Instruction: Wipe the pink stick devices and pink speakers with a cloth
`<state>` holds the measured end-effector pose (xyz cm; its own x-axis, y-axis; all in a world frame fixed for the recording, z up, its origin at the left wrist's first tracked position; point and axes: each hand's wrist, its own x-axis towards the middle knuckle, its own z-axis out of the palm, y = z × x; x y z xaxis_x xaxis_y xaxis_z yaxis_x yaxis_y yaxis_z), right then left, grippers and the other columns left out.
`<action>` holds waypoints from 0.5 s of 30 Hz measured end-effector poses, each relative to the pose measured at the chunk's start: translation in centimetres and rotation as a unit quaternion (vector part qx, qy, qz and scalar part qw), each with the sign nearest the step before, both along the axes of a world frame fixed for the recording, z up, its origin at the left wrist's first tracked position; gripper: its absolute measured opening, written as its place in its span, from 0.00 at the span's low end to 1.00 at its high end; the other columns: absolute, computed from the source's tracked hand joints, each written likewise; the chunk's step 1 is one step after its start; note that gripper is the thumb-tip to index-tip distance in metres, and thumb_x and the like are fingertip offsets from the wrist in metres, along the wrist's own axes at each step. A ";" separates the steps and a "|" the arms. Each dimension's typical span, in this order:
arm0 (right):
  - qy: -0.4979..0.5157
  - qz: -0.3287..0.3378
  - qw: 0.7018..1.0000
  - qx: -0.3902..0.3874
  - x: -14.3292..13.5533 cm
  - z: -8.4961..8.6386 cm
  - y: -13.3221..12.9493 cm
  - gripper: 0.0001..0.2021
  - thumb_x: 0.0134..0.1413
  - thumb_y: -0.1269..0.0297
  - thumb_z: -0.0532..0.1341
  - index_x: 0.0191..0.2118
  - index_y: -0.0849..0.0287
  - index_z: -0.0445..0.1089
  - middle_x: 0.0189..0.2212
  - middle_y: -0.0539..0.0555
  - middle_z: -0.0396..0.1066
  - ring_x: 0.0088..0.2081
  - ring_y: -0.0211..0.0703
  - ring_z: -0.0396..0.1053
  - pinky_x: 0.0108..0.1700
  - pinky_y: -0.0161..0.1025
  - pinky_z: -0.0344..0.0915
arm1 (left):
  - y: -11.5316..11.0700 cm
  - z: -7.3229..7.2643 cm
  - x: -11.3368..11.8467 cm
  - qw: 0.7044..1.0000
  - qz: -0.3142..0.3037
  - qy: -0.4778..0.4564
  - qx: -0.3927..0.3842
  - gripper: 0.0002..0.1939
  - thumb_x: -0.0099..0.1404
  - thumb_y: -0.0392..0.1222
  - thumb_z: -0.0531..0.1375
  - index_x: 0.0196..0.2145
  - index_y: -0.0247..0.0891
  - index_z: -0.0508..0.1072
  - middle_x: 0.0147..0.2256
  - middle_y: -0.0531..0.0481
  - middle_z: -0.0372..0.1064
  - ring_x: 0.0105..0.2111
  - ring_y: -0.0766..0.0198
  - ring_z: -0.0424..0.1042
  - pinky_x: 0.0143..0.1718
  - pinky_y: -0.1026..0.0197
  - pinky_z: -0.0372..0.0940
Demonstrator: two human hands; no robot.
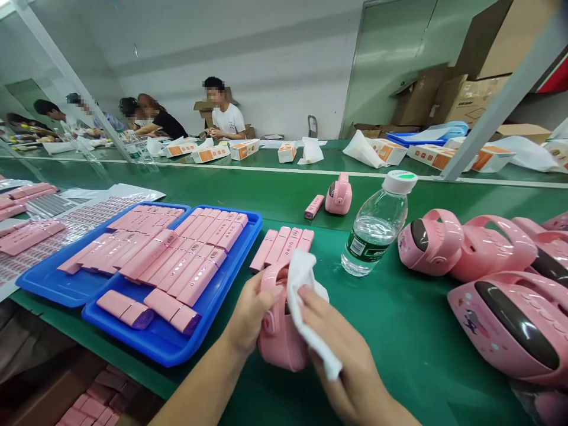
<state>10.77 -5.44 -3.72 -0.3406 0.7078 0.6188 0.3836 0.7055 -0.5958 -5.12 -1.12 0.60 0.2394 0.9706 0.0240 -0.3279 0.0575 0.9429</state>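
Near the front of the green table (399, 355), my left hand (251, 310) is closed around the handle side of a pink handled device (281, 340). Pressed against the device's right side is a white cloth (304, 296), with my right hand (339, 346) closed on it. The cloth hides part of the device's dark front. Just behind my hands lie several pink bars (284, 245) side by side. A clear water bottle (375, 225) with a green label stands behind and to the right.
Blue trays (173, 349) of pink bars fill the left. More pink devices (510, 319) crowd the right. Another pink device (339, 195) and a single bar (314, 206) sit farther back. Orange-white boxes (244, 149) line the far bench, where several people sit.
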 end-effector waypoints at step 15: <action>0.017 -0.064 0.997 -0.029 0.2 0.2 0.6 0.26 0.59 0.70 0.51 0.63 0.55 0.51 0.60 0.56 0.57 0.60 0.51 0.56 0.57 0.50 0.60 | -0.7 0.3 -0.1 0.991 -0.008 0.115 0.072 0.22 0.60 0.45 0.60 0.51 0.37 0.69 0.53 0.44 0.67 0.55 0.48 0.62 0.55 0.52 0.58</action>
